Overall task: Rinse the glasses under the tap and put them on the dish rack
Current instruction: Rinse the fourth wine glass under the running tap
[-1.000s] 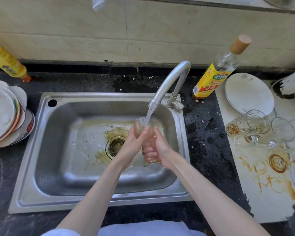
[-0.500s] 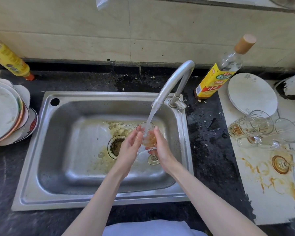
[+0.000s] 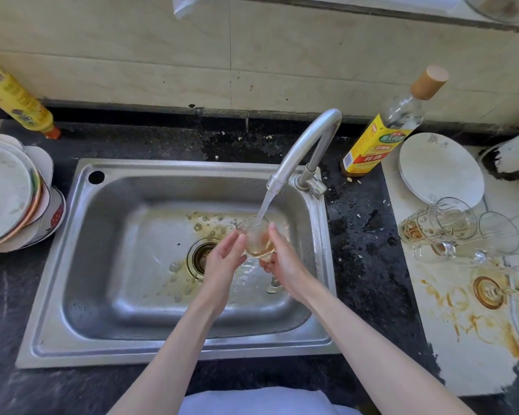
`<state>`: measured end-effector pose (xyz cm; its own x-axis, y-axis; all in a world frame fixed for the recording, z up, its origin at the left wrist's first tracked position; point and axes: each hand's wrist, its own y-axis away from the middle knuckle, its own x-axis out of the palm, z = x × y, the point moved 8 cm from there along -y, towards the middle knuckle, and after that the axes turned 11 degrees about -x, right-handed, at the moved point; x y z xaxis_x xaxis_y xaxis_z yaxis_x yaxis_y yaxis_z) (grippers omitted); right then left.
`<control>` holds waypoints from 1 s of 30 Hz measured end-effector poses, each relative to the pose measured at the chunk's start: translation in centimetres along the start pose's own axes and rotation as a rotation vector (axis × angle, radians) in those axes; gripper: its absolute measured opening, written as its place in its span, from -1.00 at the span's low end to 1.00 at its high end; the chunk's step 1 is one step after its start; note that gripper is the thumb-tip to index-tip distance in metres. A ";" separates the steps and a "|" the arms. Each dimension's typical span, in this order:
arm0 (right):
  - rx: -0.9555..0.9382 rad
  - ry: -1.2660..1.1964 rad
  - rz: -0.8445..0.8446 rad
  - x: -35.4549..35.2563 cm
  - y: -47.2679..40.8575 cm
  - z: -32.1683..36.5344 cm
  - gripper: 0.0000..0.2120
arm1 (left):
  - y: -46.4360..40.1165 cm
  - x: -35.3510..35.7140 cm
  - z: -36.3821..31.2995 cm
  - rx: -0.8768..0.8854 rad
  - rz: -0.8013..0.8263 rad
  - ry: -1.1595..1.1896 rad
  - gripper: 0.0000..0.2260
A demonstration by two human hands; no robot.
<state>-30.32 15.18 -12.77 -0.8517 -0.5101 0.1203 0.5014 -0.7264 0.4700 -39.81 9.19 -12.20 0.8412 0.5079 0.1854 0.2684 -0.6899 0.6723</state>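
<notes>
A stemmed glass [image 3: 256,239] with amber liquid in its bowl is held upright over the steel sink [image 3: 117,295], and the tap [image 3: 306,145] pours water into it. My left hand [image 3: 222,260] cups the bowl from the left. My right hand [image 3: 285,259] grips it from the right, with the stem and foot showing below the fingers. Several dirty glasses [image 3: 450,226] lie on their sides on the stained white board [image 3: 462,339] to the right. No dish rack is in view.
A stack of plates [image 3: 9,193] sits left of the sink, with a yellow bottle [image 3: 15,97] behind it. A yellow-labelled bottle [image 3: 381,136] and a white plate [image 3: 438,169] stand at the back right. Brown residue lies around the drain [image 3: 201,256].
The glass has turned upright under the stream, and its bowl now shows between my hands. Amber water has spread over the sink floor near the drain.
</notes>
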 end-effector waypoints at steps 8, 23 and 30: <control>0.075 -0.011 0.072 0.9 0.6 -0.5 -0.48 | -0.1 0.9 0.0 -0.026 0.134 -0.019 -0.61; 0.291 0.181 0.040 -0.4 1.6 -1.2 -0.65 | -0.7 0.1 2.6 -0.185 0.082 -0.025 -0.15; 0.144 0.070 -0.023 -0.4 1.0 -0.7 -0.58 | -0.1 0.1 0.3 -0.080 0.173 -0.006 -0.48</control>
<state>-29.38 14.36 -12.97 -0.8474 -0.5286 0.0496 0.4508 -0.6670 0.5932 -39.64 9.14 -12.46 0.8745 0.3821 0.2987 0.0818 -0.7233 0.6857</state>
